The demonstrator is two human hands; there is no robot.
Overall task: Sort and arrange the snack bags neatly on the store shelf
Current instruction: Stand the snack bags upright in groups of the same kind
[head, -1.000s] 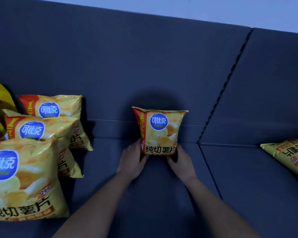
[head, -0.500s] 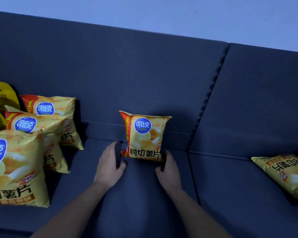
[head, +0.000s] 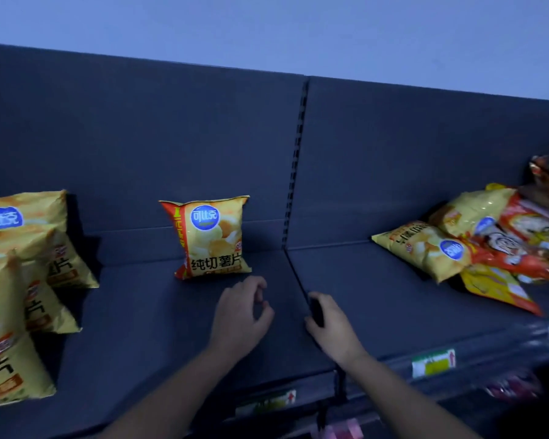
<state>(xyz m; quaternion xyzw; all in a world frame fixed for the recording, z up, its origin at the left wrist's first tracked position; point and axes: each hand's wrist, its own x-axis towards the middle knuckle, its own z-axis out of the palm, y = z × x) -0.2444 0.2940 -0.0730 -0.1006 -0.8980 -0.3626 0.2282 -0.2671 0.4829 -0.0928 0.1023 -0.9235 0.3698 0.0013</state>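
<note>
Near back edge of shelf, potato chip bag stood upright for display; left hand, right hand loosely curled, nothing held.

The dark shelf holds one chip bag standing in the middle, yellow bags on the left, and a messy pile on the right.

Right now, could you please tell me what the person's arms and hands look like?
Both forearms are bare to the picture's lower edge, with no sleeves showing. The left hand and right hand wear no gloves, and I see no watch or ring, though the light is dim.
</note>
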